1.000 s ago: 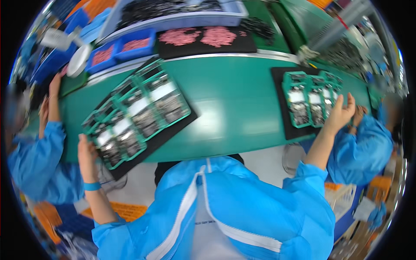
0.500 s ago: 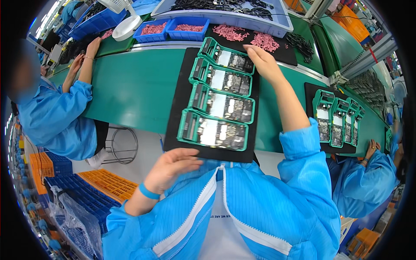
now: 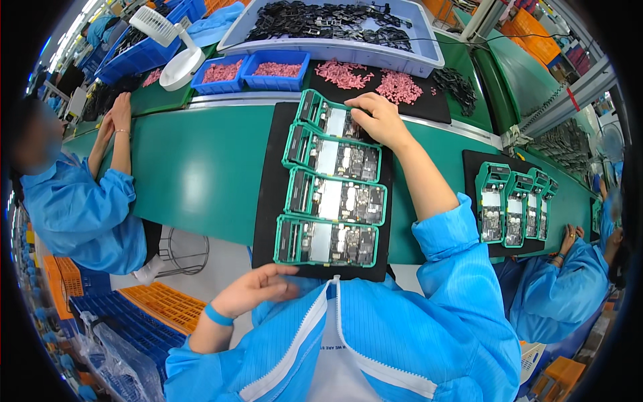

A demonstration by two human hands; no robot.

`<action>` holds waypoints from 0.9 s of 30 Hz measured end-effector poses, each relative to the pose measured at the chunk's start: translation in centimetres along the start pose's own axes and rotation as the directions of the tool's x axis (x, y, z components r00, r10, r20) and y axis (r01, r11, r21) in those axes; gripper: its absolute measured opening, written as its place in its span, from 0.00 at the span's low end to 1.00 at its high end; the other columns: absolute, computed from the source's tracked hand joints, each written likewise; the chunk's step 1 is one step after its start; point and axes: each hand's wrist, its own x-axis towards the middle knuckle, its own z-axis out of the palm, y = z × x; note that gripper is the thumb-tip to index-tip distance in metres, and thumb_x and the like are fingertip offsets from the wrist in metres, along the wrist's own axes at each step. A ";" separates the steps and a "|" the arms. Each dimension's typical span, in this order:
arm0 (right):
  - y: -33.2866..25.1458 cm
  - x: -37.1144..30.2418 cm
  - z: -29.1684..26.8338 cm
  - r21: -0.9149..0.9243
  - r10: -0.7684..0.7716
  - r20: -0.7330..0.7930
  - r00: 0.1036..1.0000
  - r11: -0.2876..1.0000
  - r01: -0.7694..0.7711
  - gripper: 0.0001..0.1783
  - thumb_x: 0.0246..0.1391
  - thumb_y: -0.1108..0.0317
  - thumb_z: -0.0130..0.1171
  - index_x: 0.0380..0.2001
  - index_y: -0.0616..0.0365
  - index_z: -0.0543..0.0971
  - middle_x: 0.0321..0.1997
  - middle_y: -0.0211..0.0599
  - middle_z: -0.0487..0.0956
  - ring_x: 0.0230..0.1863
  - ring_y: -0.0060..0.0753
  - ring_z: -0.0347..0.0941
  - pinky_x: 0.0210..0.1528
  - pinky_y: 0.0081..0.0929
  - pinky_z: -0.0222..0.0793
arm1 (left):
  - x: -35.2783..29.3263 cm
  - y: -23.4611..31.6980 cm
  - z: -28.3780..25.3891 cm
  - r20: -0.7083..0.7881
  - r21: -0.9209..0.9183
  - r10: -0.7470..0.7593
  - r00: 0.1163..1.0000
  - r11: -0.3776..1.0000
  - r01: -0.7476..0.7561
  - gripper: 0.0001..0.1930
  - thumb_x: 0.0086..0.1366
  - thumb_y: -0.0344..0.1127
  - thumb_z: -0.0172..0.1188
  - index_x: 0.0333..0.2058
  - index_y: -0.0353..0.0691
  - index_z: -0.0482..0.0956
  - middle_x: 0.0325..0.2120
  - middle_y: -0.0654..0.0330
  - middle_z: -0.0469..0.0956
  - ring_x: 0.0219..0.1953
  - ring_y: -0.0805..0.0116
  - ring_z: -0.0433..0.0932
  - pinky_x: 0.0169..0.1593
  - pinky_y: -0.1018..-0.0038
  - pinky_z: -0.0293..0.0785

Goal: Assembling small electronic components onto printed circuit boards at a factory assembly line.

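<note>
On the green table in front of me lies a black mat (image 3: 266,201) bearing several green-framed devices (image 3: 335,204), one behind the other, each with an exposed circuit board and a pale plate. My right hand (image 3: 380,122) covers the right end of the farthest device (image 3: 313,110). Its fingers are bent together at that frame's far edge and the thumb is over the board; anything between them is hidden. Beside the mat's near left corner is my left hand (image 3: 258,289), fingers loosely apart and slightly blurred, the index finger reaching the mat's edge, with nothing visible in it.
Two blue bins (image 3: 276,70) of pink pieces stand beyond the mat, next to loose pink piles (image 3: 398,87). A large pale-blue tray (image 3: 429,50) holds black parts. Another mat with similar devices (image 3: 492,201) lies right. Co-workers sit left (image 3: 80,208) and right (image 3: 556,281).
My right hand has moved left from the mat's far right edge onto the farthest device. The whole scene sits lower in the picture. My left hand stays by the near left corner.
</note>
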 end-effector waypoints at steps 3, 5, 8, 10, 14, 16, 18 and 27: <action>0.8 1.8 -0.7 -0.049 0.164 -0.148 0.975 0.984 -0.173 0.06 0.45 0.66 0.61 0.30 0.50 0.81 0.34 0.35 0.79 0.42 0.43 0.75 0.43 0.43 0.65 | -2.1 4.5 -1.5 0.128 0.491 -0.091 0.988 0.871 0.017 0.14 0.67 0.34 0.55 0.48 0.34 0.74 0.36 0.56 0.80 0.38 0.70 0.80 0.41 0.75 0.75; 1.8 3.0 -0.9 -0.182 0.178 -0.150 0.973 0.962 -0.204 0.05 0.44 0.66 0.62 0.28 0.51 0.81 0.32 0.34 0.78 0.41 0.42 0.74 0.43 0.44 0.64 | -4.4 10.5 -0.7 0.142 0.700 0.052 0.989 0.701 -0.137 0.10 0.64 0.33 0.57 0.41 0.35 0.77 0.31 0.56 0.80 0.34 0.67 0.80 0.38 0.74 0.75; 3.1 3.8 -1.2 -0.325 0.147 -0.134 0.980 0.928 -0.184 0.04 0.44 0.67 0.62 0.27 0.50 0.81 0.32 0.35 0.77 0.41 0.43 0.73 0.43 0.43 0.63 | -5.6 17.6 -1.0 0.272 0.798 0.307 0.912 0.457 -0.392 0.05 0.59 0.31 0.61 0.33 0.36 0.80 0.27 0.55 0.80 0.29 0.62 0.80 0.32 0.72 0.74; 2.9 4.8 -0.3 -0.374 0.061 -0.095 0.994 0.923 -0.093 0.03 0.45 0.69 0.61 0.26 0.51 0.80 0.33 0.36 0.77 0.42 0.43 0.72 0.45 0.42 0.62 | -5.8 21.5 -0.3 0.323 0.795 0.444 0.836 0.351 -0.494 0.05 0.56 0.30 0.63 0.30 0.37 0.81 0.25 0.57 0.80 0.25 0.65 0.78 0.28 0.73 0.71; 3.6 5.3 -0.2 -0.457 -0.025 -0.080 0.997 0.889 -0.014 0.03 0.46 0.68 0.60 0.26 0.54 0.79 0.33 0.36 0.76 0.41 0.43 0.71 0.44 0.41 0.62 | 0.4 27.5 -0.1 0.351 0.784 0.530 0.772 0.284 -0.552 0.07 0.59 0.33 0.61 0.30 0.35 0.78 0.21 0.63 0.75 0.24 0.74 0.74 0.28 0.78 0.69; 4.2 5.0 -0.5 -0.478 -0.048 -0.079 0.996 0.878 0.004 0.04 0.48 0.68 0.60 0.26 0.55 0.78 0.32 0.36 0.76 0.40 0.42 0.71 0.43 0.40 0.62 | 6.3 29.3 -0.3 0.322 0.835 0.537 0.780 0.227 -0.501 0.08 0.60 0.33 0.59 0.30 0.33 0.76 0.20 0.64 0.73 0.24 0.77 0.70 0.29 0.78 0.68; 3.7 5.4 -0.8 -0.455 -0.085 -0.052 0.995 0.889 0.052 0.04 0.48 0.67 0.60 0.27 0.55 0.78 0.32 0.36 0.76 0.40 0.42 0.71 0.43 0.40 0.62 | 11.6 30.8 -0.4 0.393 0.880 0.528 0.753 0.022 -0.475 0.08 0.61 0.32 0.57 0.29 0.32 0.74 0.19 0.63 0.70 0.24 0.77 0.66 0.29 0.78 0.67; 2.1 3.5 -2.5 -0.484 -0.045 -0.002 0.999 0.874 0.038 0.03 0.49 0.70 0.54 0.28 0.58 0.75 0.32 0.41 0.76 0.39 0.46 0.71 0.43 0.42 0.63 | 30.4 29.6 -1.6 0.546 0.833 0.485 0.684 -0.403 -0.379 0.05 0.51 0.32 0.62 0.29 0.42 0.82 0.27 0.54 0.81 0.32 0.53 0.80 0.40 0.63 0.76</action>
